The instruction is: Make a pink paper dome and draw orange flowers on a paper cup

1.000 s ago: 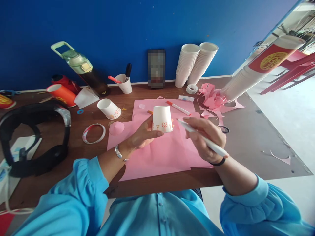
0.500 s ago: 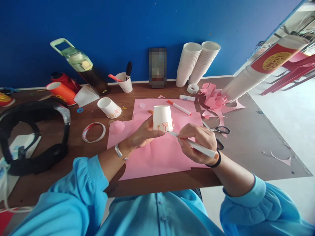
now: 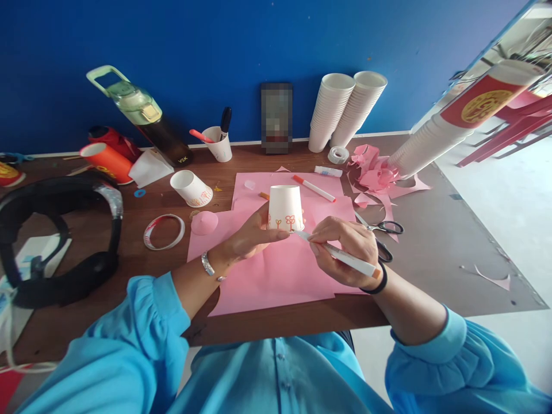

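Observation:
My left hand [image 3: 254,233] is closed around a white paper cup [image 3: 285,202], turned upside down, with its thumb along the rim. Orange flowers and a small yellowish plant are drawn near that rim. Between the fingers of my right hand [image 3: 345,250] is a white marker [image 3: 351,259], its tip at the cup's lower edge beside a flower stem. Pink paper sheets [image 3: 276,276] lie beneath both hands. A second marker, with a red end [image 3: 314,188], rests on the paper behind the cup. Another decorated paper cup [image 3: 190,187] stands upside down to the left.
Scissors [image 3: 388,227] and pink paper scraps [image 3: 375,172] lie to the right. Stacked paper cups [image 3: 334,112] and a tape roll [image 3: 338,154] stand at the back. Leftward are a pink paper cone [image 3: 204,223], a tape ring [image 3: 149,237], a bottle [image 3: 166,135] and a black headset [image 3: 110,253].
The cup has shifted very slightly to the right in my left hand. My right hand and the marker have moved a touch to the left.

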`<control>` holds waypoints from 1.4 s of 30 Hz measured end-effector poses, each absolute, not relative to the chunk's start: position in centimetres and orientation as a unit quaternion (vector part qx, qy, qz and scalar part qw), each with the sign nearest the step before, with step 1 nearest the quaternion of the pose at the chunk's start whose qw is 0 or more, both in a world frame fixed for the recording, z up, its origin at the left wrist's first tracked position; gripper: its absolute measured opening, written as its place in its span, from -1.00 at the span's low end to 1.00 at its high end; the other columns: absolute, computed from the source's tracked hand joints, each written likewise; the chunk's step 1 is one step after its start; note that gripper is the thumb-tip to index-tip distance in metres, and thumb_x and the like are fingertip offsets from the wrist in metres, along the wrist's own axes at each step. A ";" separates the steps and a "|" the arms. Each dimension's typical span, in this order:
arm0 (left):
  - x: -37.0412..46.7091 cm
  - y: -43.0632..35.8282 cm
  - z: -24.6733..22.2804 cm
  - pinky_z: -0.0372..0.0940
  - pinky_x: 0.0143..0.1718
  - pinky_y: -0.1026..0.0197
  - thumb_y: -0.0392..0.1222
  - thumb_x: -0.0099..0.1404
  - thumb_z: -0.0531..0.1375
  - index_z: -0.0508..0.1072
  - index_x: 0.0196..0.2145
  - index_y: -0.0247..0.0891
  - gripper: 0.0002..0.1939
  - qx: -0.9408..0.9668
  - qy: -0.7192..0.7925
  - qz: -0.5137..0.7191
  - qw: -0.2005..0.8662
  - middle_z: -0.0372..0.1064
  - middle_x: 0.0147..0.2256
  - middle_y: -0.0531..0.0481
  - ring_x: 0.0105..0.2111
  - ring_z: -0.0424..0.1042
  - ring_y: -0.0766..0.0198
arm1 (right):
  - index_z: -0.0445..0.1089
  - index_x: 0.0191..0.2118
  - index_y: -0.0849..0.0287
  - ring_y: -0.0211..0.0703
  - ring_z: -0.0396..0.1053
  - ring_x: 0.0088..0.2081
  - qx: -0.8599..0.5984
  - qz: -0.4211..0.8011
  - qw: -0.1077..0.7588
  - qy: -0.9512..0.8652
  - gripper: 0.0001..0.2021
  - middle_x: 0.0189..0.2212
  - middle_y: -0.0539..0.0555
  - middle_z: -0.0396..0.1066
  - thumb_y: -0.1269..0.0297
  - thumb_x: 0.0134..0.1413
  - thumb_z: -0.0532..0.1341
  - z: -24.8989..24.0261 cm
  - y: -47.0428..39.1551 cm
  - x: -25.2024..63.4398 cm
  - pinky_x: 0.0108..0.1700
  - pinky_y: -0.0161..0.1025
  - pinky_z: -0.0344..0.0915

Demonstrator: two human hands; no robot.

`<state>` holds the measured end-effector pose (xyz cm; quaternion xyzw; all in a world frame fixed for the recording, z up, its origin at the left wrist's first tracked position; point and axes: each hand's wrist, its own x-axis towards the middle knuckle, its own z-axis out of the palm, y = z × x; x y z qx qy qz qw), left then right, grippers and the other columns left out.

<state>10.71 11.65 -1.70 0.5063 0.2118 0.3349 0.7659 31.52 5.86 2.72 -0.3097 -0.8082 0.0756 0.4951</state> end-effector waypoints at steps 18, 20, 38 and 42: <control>10.8 11.6 -1.8 0.30 0.04 -0.01 -0.14 0.17 0.43 0.47 0.04 -0.16 -0.51 0.507 0.218 0.338 0.762 0.50 -0.01 -0.13 0.00 0.46 0.04 | 0.34 -0.25 0.11 -0.24 0.46 -0.48 -0.320 0.063 0.491 -0.808 -0.84 -0.47 -0.01 0.46 0.53 0.13 0.21 2.6 5.9 31.5 -0.47 -0.33 0.35; 10.8 11.6 -1.8 0.30 0.04 -0.02 -0.15 0.18 0.42 0.46 0.06 -0.16 -0.51 0.508 0.217 0.337 0.763 0.50 0.00 -0.14 0.00 0.46 0.02 | 0.35 -0.25 0.10 -0.24 0.46 -0.49 -0.323 0.060 0.493 -0.806 -0.85 -0.48 -0.02 0.46 0.52 0.12 0.21 2.6 5.9 31.5 -0.47 -0.33 0.35; 10.7 11.6 -1.7 0.29 0.06 -0.04 -0.13 0.17 0.43 0.47 0.04 -0.17 -0.52 0.520 0.222 0.336 0.753 0.50 0.00 -0.14 0.02 0.46 0.01 | 0.33 -0.27 0.10 -0.26 0.39 -0.56 -0.300 0.053 0.518 -0.799 -0.79 -0.55 -0.06 0.39 0.58 0.03 0.18 2.8 5.8 31.6 -0.54 -0.34 0.28; 10.7 11.6 -1.6 0.28 0.07 -0.03 -0.13 0.16 0.44 0.47 0.03 -0.18 -0.51 0.522 0.231 0.331 0.751 0.50 -0.01 -0.14 0.03 0.44 0.01 | 0.33 -0.26 0.10 -0.25 0.39 -0.55 -0.292 0.060 0.510 -0.807 -0.79 -0.54 -0.04 0.40 0.57 0.05 0.17 2.8 5.8 31.5 -0.54 -0.32 0.29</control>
